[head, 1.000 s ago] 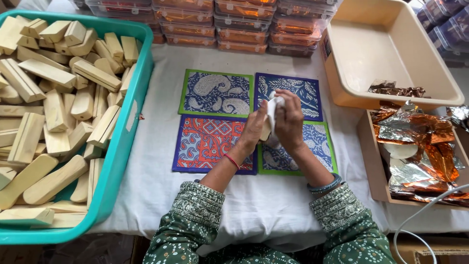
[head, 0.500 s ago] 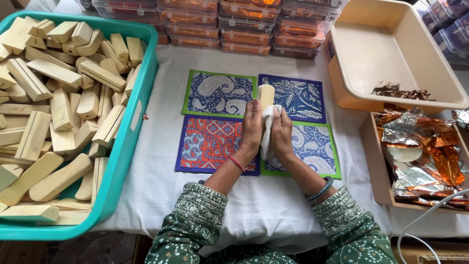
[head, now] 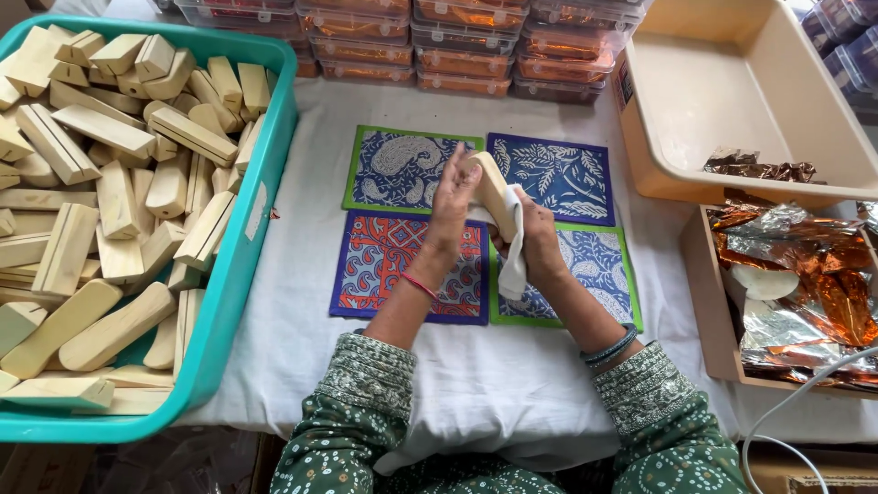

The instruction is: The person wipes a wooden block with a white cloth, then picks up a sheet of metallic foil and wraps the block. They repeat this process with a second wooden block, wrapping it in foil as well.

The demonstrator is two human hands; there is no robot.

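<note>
Wiping a pale wooden block with a white cloth, seen from the head view, the only view on hand: block held tilted above the middle of four patterned mats on the white-covered table, rounded end up toward 11 o'clock, lower end wrapped in the cloth. Left hand at 9 o'clock of the block, fingers stretched long and close together, flat against the block's side rather than curled round it. Right hand at 4 o'clock, fingers pinching the cloth against the block's lower part, loose cloth end hanging down toward 6 o'clock. Likely best done by keeping the left palm as a steady brace, drawing the cloth along the full length, and turning the block so every face meets the cloth; probably worth gathering the dangling end so it does not drag on the mats. Teal crate heaped with similar wooden blocks at 9 o'clock; beige tub with a scrap of crumpled foil at 2 o'clock; shallow tray of orange and silver foil at 3 o'clock; stacked clear lidded boxes along 12 o'clock.
</note>
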